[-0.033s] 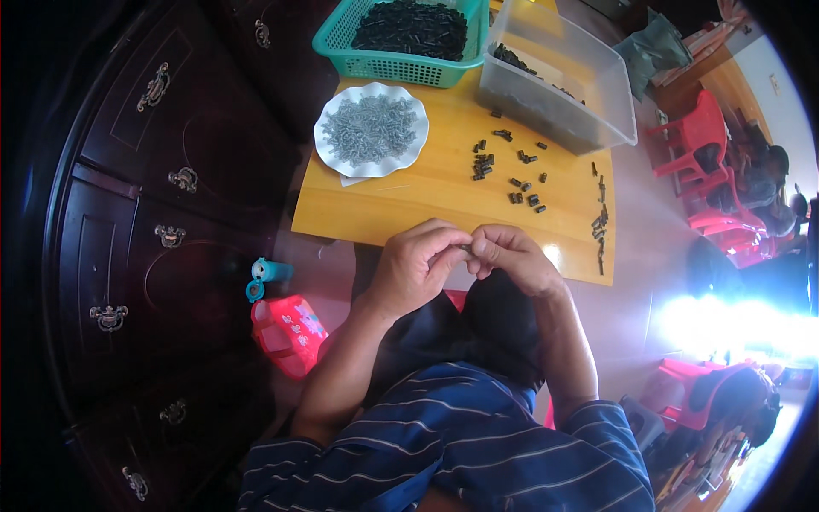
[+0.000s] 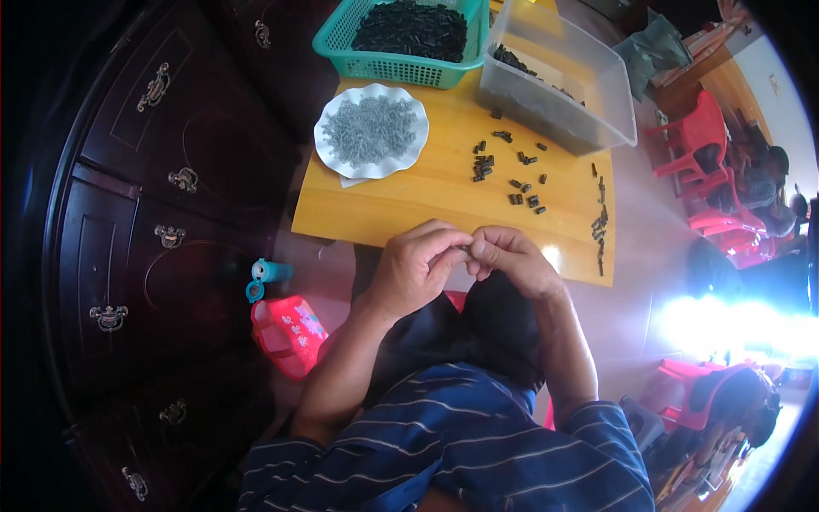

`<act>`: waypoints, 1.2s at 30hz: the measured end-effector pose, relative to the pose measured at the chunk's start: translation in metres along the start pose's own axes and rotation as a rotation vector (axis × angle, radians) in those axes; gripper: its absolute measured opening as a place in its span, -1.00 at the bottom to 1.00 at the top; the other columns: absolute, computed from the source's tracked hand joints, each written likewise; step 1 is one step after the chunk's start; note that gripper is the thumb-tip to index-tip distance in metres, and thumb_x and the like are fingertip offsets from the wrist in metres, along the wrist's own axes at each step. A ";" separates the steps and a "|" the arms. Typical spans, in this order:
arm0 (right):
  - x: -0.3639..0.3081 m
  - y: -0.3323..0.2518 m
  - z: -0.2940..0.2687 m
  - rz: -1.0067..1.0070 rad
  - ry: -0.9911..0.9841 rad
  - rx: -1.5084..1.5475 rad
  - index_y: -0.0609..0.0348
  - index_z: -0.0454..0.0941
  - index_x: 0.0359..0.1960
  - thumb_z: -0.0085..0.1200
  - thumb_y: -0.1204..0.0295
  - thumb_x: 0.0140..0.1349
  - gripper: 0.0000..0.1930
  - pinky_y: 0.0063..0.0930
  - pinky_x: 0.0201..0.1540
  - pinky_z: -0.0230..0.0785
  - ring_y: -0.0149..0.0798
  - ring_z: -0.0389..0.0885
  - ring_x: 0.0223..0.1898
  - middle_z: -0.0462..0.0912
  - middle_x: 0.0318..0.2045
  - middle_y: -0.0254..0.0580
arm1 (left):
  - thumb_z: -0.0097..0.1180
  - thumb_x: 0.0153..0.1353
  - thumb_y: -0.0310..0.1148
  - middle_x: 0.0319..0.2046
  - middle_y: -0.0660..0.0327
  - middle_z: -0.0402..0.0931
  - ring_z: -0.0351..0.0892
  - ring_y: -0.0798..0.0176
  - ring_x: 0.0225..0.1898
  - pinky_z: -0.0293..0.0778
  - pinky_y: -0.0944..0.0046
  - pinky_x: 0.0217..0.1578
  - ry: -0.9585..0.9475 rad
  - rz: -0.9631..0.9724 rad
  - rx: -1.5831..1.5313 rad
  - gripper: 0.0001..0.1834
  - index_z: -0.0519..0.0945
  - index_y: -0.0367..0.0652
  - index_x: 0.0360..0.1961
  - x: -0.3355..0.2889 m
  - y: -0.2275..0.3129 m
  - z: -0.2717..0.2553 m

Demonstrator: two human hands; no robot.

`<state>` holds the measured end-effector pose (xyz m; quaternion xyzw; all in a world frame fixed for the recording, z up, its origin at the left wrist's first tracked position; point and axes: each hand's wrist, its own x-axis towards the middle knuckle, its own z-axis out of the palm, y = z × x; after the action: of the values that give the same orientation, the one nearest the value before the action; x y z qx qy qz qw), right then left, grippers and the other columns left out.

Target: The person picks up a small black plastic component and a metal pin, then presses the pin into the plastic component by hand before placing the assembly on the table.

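Just past the near edge of the table, above my lap, my left hand (image 2: 420, 264) and my right hand (image 2: 516, 258) meet at the fingertips. Both are closed in a pinch around something tiny, mostly hidden by the fingers, so its kind cannot be made out. Beyond them on the yellow wooden table (image 2: 384, 213) lie several short black cylinders (image 2: 533, 201) in loose groups. A line of thin dark pieces (image 2: 600, 224) runs along the right edge. To the left, a white wavy-rimmed plate (image 2: 325, 154) holds a heap of small clear or silvery pieces.
A green perforated basket (image 2: 401, 70) full of black pieces and a clear plastic bin (image 2: 589, 115) with more stand at the back. Dark drawers (image 2: 128, 222) flank my left, with a red bag (image 2: 290, 337) and a teal bottle (image 2: 273, 270) below. Red chairs (image 2: 704, 128) stand right.
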<state>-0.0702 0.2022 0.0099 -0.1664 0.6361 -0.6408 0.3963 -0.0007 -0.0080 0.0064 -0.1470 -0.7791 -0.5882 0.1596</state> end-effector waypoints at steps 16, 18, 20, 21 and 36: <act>0.015 0.034 0.040 -0.059 0.183 0.480 0.14 0.64 -0.02 0.03 0.11 0.55 -0.65 -0.45 -0.07 0.52 -0.44 0.63 -0.21 0.71 -0.21 -0.33 | 0.41 0.08 -0.49 -0.17 0.04 0.67 0.71 -0.01 -0.21 0.63 0.10 -0.18 0.059 0.030 0.338 -0.55 0.61 -0.27 0.04 -0.005 -0.003 0.010; 0.013 0.040 0.035 -0.067 0.158 0.501 0.14 0.64 -0.02 0.01 0.10 0.55 -0.64 -0.46 -0.08 0.51 -0.43 0.63 -0.21 0.71 -0.21 -0.32 | 0.39 0.10 -0.49 -0.19 0.05 0.68 0.71 -0.02 -0.23 0.62 0.09 -0.18 0.055 0.001 0.316 -0.57 0.61 -0.26 0.02 -0.005 -0.004 0.009; 0.013 0.042 0.033 -0.075 0.135 0.522 0.15 0.64 -0.01 0.00 0.09 0.55 -0.63 -0.47 -0.09 0.50 -0.41 0.63 -0.20 0.72 -0.21 -0.32 | 0.36 0.14 -0.42 -0.19 0.10 0.66 0.69 -0.04 -0.18 0.61 0.04 -0.19 0.054 0.050 0.348 -0.62 0.59 -0.18 -0.01 -0.004 -0.007 0.008; 0.013 0.041 0.033 -0.067 0.124 0.507 0.15 0.64 -0.01 0.00 0.09 0.54 -0.63 -0.46 -0.08 0.49 -0.41 0.64 -0.19 0.72 -0.20 -0.32 | 0.36 0.14 -0.42 -0.19 0.10 0.66 0.69 -0.04 -0.18 0.61 0.04 -0.19 0.055 0.049 0.348 -0.62 0.59 -0.18 -0.01 -0.003 -0.007 0.008; 0.012 0.043 0.036 -0.037 0.094 0.643 0.14 0.60 0.09 -0.04 0.08 0.56 -0.60 -0.35 0.04 0.50 -0.35 0.65 -0.08 0.71 -0.07 -0.27 | 0.34 0.15 -0.47 -0.23 0.03 0.63 0.66 -0.05 -0.25 0.55 0.05 -0.23 -0.004 0.068 0.333 -0.65 0.55 -0.26 -0.04 -0.003 -0.006 0.008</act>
<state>-0.0388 0.1745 -0.0292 -0.0146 0.4156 -0.8230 0.3869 -0.0014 -0.0021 -0.0022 -0.1458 -0.8607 -0.4448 0.2002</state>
